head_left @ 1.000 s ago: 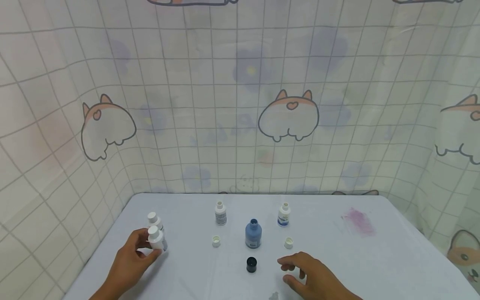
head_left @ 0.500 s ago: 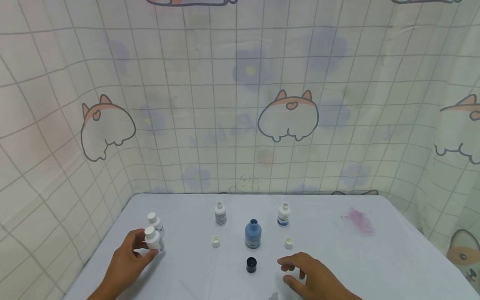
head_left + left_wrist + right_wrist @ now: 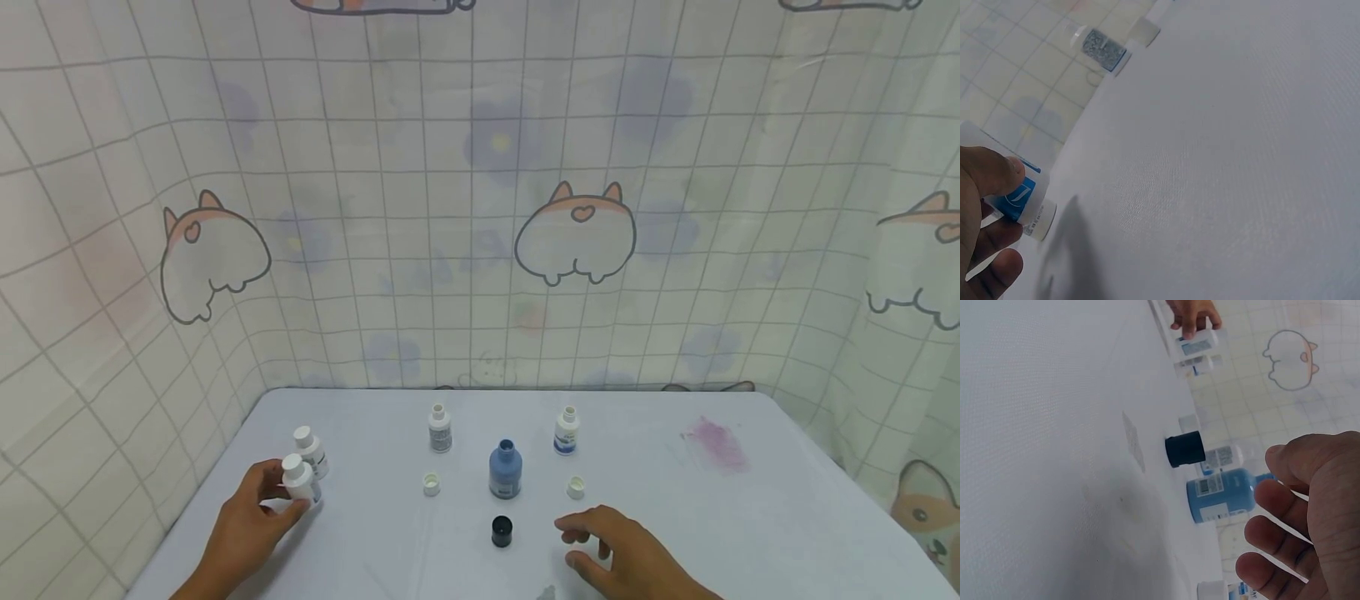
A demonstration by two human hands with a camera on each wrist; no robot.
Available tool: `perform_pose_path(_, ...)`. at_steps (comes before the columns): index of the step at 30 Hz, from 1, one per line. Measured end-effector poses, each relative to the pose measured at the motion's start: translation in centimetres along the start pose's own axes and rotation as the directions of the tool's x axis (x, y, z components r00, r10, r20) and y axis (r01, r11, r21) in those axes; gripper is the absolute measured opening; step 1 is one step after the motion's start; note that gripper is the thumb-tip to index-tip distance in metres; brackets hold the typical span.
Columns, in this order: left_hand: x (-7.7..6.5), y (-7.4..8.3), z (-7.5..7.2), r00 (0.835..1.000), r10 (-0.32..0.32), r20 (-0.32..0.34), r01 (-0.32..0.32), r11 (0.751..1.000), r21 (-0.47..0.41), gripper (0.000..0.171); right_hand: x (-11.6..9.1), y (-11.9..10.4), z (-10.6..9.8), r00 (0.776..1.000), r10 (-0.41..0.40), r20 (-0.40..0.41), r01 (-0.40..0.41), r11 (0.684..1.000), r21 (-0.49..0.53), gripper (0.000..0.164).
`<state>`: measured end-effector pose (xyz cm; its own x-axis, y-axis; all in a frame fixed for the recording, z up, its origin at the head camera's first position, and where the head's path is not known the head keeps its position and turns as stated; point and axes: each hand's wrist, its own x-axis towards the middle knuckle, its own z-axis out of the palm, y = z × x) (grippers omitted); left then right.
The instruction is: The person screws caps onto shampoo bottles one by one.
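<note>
At the left of the table my left hand (image 3: pixel 251 517) grips a small white bottle (image 3: pixel 298 477) with its white cap on, thumb on one side and fingers on the other. Its blue label (image 3: pixel 1019 195) shows past the thumb in the left wrist view. Just behind it stands a second white capped bottle (image 3: pixel 311 450), partly hidden. My right hand (image 3: pixel 626 550) hovers at the front right with loosely bent fingers, holding nothing. Nearest to it are a black cap (image 3: pixel 502 532), a white cap (image 3: pixel 576 487) and an uncapped blue bottle (image 3: pixel 506 471).
Two uncapped white bottles stand farther back, one bottle (image 3: pixel 440 429) left of the blue one and another bottle (image 3: pixel 567 432) to its right. A white cap (image 3: pixel 431 484) lies in front of the left one. A pink stain (image 3: pixel 717 444) marks the white table (image 3: pixel 787 500); a patterned curtain hangs behind.
My left hand has moved slightly left with the white bottle, uncovering more of the bottle behind it. The right hand has stayed in place.
</note>
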<state>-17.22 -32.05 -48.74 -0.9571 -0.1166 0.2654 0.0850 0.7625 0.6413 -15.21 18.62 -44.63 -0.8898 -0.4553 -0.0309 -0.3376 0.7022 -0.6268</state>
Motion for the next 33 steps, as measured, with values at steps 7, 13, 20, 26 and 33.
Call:
perform_pose_path(7,0.1,-0.3,-0.1,1.0,-0.008,0.013,0.008,1.0,-0.005,0.065,0.1,0.0,0.0,0.999,0.041,0.003,-0.041,0.999,-0.016,0.037)
perform_pose_path(13,0.2,-0.9,-0.1,1.0,-0.007,0.013,0.007,1.0,-0.005,0.067,0.0,0.1,-0.1,0.999,0.036,0.005,-0.036,0.999,-0.011,0.038)
perform_pose_path(20,0.3,-1.3,-0.1,1.0,-0.011,0.027,0.012,1.0,-0.015,0.07,-0.1,0.1,-0.1,0.999,0.035,0.002,-0.035,0.999,-0.003,0.037)
perform_pose_path(26,0.3,-1.6,0.0,0.999,-0.015,0.036,0.016,1.0,-0.012,0.07,-0.1,0.1,-0.1,0.999,0.047,0.0,-0.047,0.999,-0.009,0.037)
perform_pose_path(33,0.4,-1.5,0.1,0.999,-0.022,0.041,0.022,1.0,-0.007,0.068,-0.2,0.0,-0.1,0.999,0.036,-0.009,-0.036,0.999,-0.011,0.037)
